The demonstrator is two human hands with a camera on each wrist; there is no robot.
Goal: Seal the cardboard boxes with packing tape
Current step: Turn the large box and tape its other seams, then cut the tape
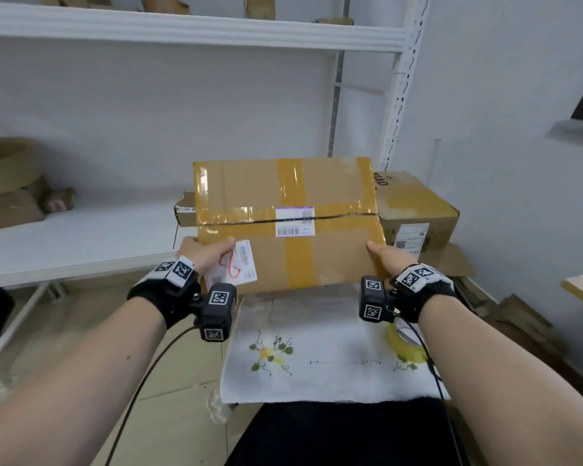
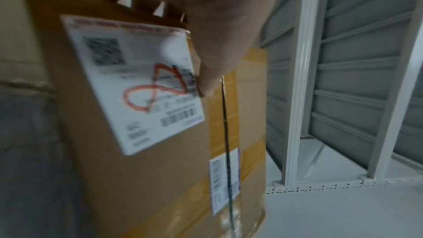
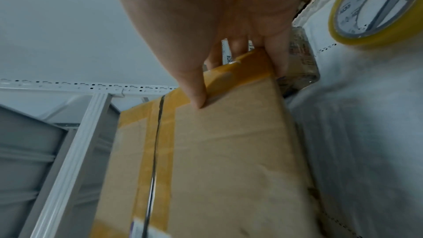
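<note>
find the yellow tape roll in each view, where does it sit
Head: tape roll lies lower right on the white embroidered cloth, partly behind the right wrist camera.
Left wrist: not in it.
Right wrist: tape roll sits in the top right corner, on the same cloth.
Shared landmark: the cardboard box with the dark slit along its taped seam, seen in all three views.

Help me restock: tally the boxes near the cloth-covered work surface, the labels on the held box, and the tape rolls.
Cardboard boxes: 3, the held box, the big box behind on the right, and a small box behind on the left.
Labels on the held box: 2, and.
Tape rolls: 1.
Total: 6.
</note>
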